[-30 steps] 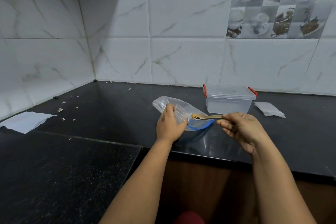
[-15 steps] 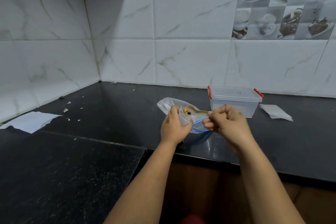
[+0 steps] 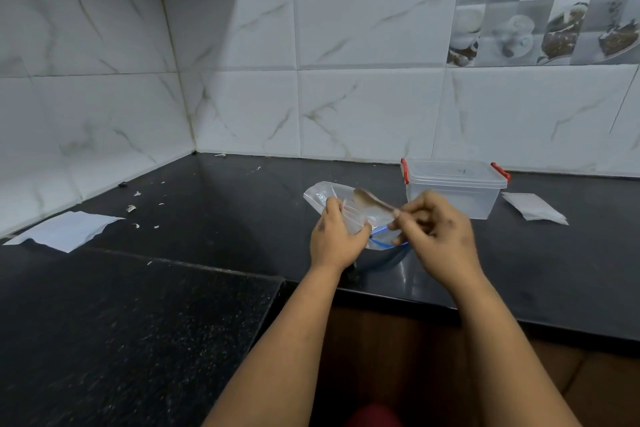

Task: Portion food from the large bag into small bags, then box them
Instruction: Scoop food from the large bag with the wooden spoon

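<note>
Hands: left (image 3: 335,239) grips bag (image 3: 349,210) (no label), right (image 3: 438,232) spoon (image 3: 372,200).

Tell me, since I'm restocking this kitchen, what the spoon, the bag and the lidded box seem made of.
The spoon looks wooden: tan-brown and matte, though blurred. The bag seems thin clear plastic film, crinkled and glossy, with a blue zip strip. The lidded box looks like rigid translucent plastic, frosted, with red clips at both ends.

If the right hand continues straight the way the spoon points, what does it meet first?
Probably the clear bag held by the left hand; the spoon in the right hand aims into it, though depth is unclear.
</note>
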